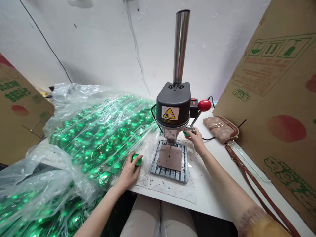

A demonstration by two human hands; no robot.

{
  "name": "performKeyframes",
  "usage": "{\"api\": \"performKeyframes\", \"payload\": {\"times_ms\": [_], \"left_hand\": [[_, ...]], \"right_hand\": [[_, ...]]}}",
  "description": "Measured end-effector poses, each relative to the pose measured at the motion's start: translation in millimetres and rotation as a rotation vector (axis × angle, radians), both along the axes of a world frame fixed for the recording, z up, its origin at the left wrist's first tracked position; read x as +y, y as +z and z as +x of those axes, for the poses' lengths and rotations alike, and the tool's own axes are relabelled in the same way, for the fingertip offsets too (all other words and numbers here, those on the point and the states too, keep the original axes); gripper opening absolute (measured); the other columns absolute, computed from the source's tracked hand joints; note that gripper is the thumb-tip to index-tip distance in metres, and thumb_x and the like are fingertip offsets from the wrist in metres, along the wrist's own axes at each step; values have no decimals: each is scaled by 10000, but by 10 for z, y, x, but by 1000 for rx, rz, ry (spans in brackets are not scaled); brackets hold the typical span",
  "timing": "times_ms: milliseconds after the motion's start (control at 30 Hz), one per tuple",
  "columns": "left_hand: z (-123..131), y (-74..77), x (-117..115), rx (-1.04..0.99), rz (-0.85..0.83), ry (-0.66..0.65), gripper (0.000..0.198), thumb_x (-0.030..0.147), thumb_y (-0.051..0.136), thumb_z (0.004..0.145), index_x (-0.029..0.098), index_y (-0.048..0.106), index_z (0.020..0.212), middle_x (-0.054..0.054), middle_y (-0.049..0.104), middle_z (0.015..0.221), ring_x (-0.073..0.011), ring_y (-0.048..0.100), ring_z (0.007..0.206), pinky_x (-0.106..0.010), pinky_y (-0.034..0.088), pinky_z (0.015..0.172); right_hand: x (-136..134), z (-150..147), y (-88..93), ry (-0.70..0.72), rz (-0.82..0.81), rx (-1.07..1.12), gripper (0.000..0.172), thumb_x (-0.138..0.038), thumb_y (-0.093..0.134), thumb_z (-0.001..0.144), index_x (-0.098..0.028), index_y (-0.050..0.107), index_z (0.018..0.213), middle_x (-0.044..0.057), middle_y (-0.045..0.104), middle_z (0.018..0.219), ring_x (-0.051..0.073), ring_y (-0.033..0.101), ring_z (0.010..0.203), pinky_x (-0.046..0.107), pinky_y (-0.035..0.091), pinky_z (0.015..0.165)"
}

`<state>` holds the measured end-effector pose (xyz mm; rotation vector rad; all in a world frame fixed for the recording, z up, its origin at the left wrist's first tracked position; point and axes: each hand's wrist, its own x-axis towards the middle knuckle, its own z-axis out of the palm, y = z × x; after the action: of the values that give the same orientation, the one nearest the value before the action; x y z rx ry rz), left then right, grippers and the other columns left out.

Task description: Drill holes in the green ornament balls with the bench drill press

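Note:
My left hand (130,170) is closed around a shiny green ball (137,160), just left of the drill press base (169,177). My right hand (197,140) is at the right side of the drill press (173,102), below its red-knobbed lever (204,105). Its fingers are closed on a small green shiny piece (186,134), seemingly another ball, mostly hidden by the fingers and the machine. Under the drill bit (170,147) lies a flat brown board (169,158) with a hole in it. Dark shavings are scattered over the base and around it.
Clear plastic bags (74,95) full of green balls (106,128) cover the left side of the table (209,194). A patterned purse (220,128) with a brown strap lies at right. Cardboard boxes (278,108) stand on both sides, and a white wall (103,42) rises behind.

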<state>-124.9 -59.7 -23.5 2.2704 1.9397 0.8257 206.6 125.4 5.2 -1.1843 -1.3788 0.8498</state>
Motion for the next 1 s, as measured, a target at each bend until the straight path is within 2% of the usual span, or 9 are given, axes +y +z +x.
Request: {"api": "performKeyframes", "payload": {"times_ms": [133, 233, 333, 433, 567, 700, 833, 933, 1000], "left_hand": [[50, 86, 14, -120, 22, 4, 431, 238, 516, 940, 243, 458, 1367, -117, 512, 1319, -254, 603, 1168, -405, 535, 951], [160, 227, 15, -193, 219, 53, 462, 304, 546, 953, 241, 422, 1394, -123, 542, 1289, -261, 582, 1195, -416, 516, 976], [376, 368, -71, -295, 438, 32, 444, 308, 620, 917, 249, 479, 1334, -115, 555, 1276, -260, 563, 1216, -435, 483, 1028], [623, 453, -232, -527, 440, -17, 400, 319, 631, 912, 268, 515, 1292, -93, 539, 1291, -241, 555, 1223, -411, 473, 1047], [724, 499, -373, -774, 229, -17, 308, 361, 579, 942, 270, 575, 1237, -77, 544, 1197, -205, 598, 1111, -338, 525, 948], [507, 474, -287, -636, 168, -10, 249, 311, 566, 934, 267, 653, 1163, -86, 505, 1218, -231, 550, 1193, -391, 473, 1035], [260, 221, -72, -458, 79, 19, 379, 186, 559, 853, 233, 626, 1223, -122, 454, 1368, -273, 538, 1214, -467, 460, 1053], [153, -19, 47, -505, 56, 42, 565, 145, 547, 803, 187, 474, 1362, -156, 493, 1358, -239, 596, 1083, -461, 504, 993], [111, -115, 77, -541, 60, 36, 601, 137, 506, 826, 182, 397, 1415, -169, 484, 1381, -224, 597, 1100, -448, 502, 1000]], "right_hand": [[-690, 181, 70, 30, -74, 151, 525, -523, 652, 832, -209, 502, 1226, 74, 662, 1118, 180, 686, 973, 381, 629, 828], [-1286, 165, 70, -5, -66, 171, 532, -479, 747, 754, -233, 504, 1157, 69, 667, 1043, 169, 687, 875, 359, 632, 772], [-1783, -62, -1, 15, 0, 189, 585, -403, 840, 648, -248, 489, 1090, 90, 637, 1168, 202, 684, 1018, 393, 621, 881], [-2079, -410, -80, 60, 101, 218, 517, -321, 813, 697, -259, 458, 1068, 106, 584, 1300, 205, 648, 1164, 375, 604, 938], [-2202, -821, -63, 74, 223, 146, 501, -282, 716, 810, -278, 419, 1214, 114, 561, 1309, 177, 649, 1153, 330, 611, 902], [-2155, -1146, 49, 163, 303, -32, 465, -313, 703, 821, -270, 493, 1233, 93, 593, 1242, 196, 632, 1157, 363, 586, 956], [-1969, -1514, 98, 204, 346, -128, 441, -362, 698, 817, -256, 548, 1219, 79, 636, 1189, 213, 631, 1138, 396, 556, 998], [-1796, -1763, 70, 181, 352, -168, 415, -363, 662, 840, -237, 547, 1219, 91, 636, 1188, 223, 616, 1158, 417, 537, 1018], [-1710, -1865, 35, 159, 350, -182, 414, -361, 645, 848, -228, 529, 1223, 95, 628, 1180, 221, 613, 1148, 415, 535, 1010]]}}
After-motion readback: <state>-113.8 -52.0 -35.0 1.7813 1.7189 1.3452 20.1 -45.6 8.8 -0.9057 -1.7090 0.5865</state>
